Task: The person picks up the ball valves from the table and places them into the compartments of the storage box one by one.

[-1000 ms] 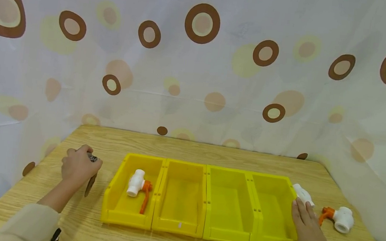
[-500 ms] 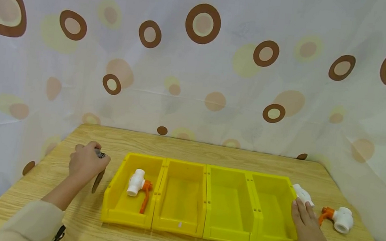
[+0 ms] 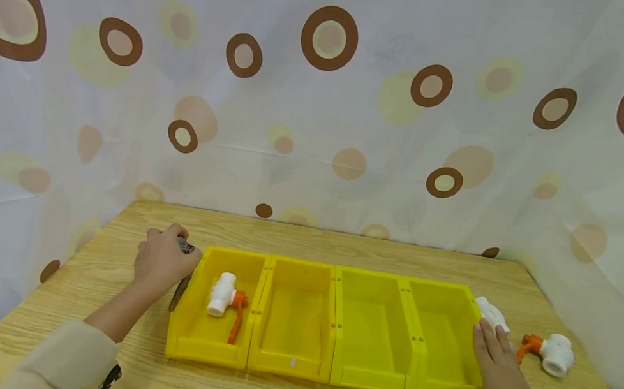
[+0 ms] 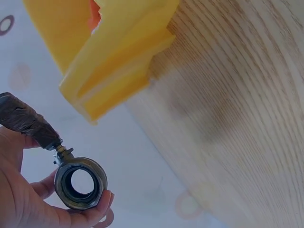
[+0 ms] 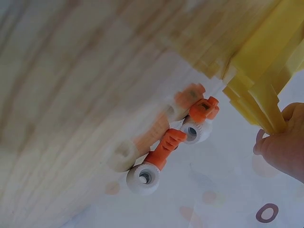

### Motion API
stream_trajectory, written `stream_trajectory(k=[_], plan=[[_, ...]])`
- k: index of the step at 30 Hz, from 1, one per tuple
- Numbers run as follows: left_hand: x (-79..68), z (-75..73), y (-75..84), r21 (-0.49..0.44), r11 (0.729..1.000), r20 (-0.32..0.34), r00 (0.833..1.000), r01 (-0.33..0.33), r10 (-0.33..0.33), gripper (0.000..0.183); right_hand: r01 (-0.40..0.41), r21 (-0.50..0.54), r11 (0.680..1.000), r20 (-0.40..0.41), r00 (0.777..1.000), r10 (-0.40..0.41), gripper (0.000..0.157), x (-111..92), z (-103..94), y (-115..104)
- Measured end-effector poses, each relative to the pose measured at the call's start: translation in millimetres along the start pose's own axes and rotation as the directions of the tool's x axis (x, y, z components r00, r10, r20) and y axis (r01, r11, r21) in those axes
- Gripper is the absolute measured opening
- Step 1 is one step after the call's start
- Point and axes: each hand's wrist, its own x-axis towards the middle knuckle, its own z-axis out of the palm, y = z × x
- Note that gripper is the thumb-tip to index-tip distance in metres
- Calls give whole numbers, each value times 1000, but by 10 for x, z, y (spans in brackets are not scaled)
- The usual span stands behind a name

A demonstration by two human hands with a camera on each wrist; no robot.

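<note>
Metal valve [image 4: 66, 166] shows end-on only in the left wrist view

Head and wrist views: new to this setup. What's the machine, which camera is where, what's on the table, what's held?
No machine: a person works bare-handed. The wide picture comes from a camera on the head, looking forward and down; the two smaller ones come from a camera on each wrist.

On the wooden table stands a row of four yellow bins. The leftmost holds a white valve with an orange lever; two more white valves lie right of the row.

The left hand holds a metal valve with a dark handle beside the leftmost bin. The right hand touches the rightmost bin.
</note>
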Motion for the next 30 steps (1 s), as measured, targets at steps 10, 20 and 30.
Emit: stream_trajectory(k=[10, 20, 30], plan=[[-68, 60, 117, -6, 999, -1, 1000, -31, 31, 43, -10, -2, 1000, 11, 1000, 10, 133, 20, -7, -3], [-102, 104, 221, -6, 999, 23, 999, -31, 31, 42, -14, 7, 1000, 16, 1000, 14, 133, 10, -3, 8], [-168, 167, 320, -48, 997, 28, 998, -61, 62, 40, -20, 8, 1000, 15, 1000, 20, 133, 5, -13, -5]])
